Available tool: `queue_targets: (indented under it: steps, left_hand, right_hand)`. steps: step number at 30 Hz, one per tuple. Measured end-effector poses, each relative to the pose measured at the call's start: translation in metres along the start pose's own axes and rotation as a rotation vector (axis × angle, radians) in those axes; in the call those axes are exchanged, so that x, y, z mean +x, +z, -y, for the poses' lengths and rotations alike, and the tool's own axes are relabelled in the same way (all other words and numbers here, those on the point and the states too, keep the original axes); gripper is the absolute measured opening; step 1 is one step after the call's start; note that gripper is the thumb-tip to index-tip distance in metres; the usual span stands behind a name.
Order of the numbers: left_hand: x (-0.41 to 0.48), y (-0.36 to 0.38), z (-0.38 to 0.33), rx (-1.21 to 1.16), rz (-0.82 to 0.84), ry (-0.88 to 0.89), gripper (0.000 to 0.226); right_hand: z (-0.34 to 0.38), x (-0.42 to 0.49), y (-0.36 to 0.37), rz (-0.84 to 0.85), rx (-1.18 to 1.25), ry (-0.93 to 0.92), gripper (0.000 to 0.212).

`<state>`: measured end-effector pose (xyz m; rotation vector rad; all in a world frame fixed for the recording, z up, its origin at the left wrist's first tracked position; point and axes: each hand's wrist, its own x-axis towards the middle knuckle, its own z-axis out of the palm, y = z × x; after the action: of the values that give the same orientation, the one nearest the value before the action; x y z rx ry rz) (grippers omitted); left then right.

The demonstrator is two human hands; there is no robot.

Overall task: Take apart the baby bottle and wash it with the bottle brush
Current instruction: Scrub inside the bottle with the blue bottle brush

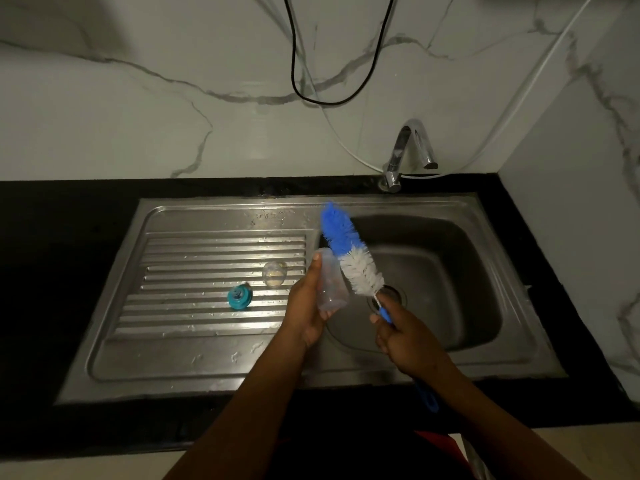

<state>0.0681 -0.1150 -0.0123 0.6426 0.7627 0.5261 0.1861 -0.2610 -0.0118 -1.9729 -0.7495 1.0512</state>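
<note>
Clear bottle body [330, 284] is gripped by the L hand [306, 311], fingers curled round it, over the sink [460, 258] basin edge, long axis near upright; mouth end can't be made out. The bottle brush [349, 252] is gripped at its handle by the R hand [405, 339], bristles pointed up-left, just beside the bottle; handle partly hidden under wrist.

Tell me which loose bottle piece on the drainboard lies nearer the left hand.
The clear dome, right of the teal ring, closer to the left hand.
</note>
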Motion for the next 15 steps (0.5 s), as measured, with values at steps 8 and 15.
queue_targets:
  steps: [8, 15]
  left_hand:
    - [-0.038, -0.015, -0.014, -0.003, -0.131, 0.034, 0.041]
    - [-0.074, -0.035, -0.065, 0.112, -0.236, 0.145, 0.053]
  right_hand:
    - [0.039, 0.029, 0.026, 0.056, 0.436, 0.304, 0.016]
    - [0.104, 0.051, 0.097, 0.28, 0.431, 0.234, 0.016]
